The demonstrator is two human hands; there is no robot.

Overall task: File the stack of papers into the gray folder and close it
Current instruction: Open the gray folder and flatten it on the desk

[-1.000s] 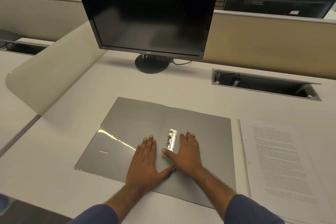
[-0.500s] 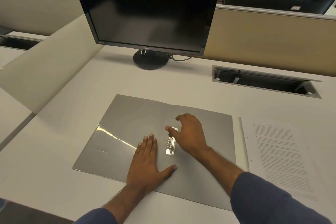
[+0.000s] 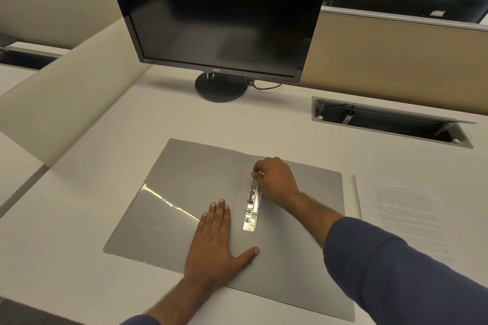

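The gray folder (image 3: 184, 187) lies open and flat on the white desk in front of me. A metal clip (image 3: 251, 215) runs along its spine. My left hand (image 3: 216, 243) presses flat on the left inner cover, fingers spread, beside the clip. My right hand (image 3: 276, 179) pinches the clip's thin lever at its far end, and the lever stands raised off the base. The stack of printed papers (image 3: 406, 221) lies on the desk just right of the folder, apart from both hands.
A black monitor (image 3: 219, 13) on a round stand (image 3: 220, 86) rises behind the folder. An open cable tray (image 3: 390, 124) is set into the desk at the back right. Beige partitions (image 3: 396, 60) close off the back and left.
My right hand has moved from lying flat beside the clip to its far end, and has taken hold of the lever and lifted it. The left hand has stayed flat.
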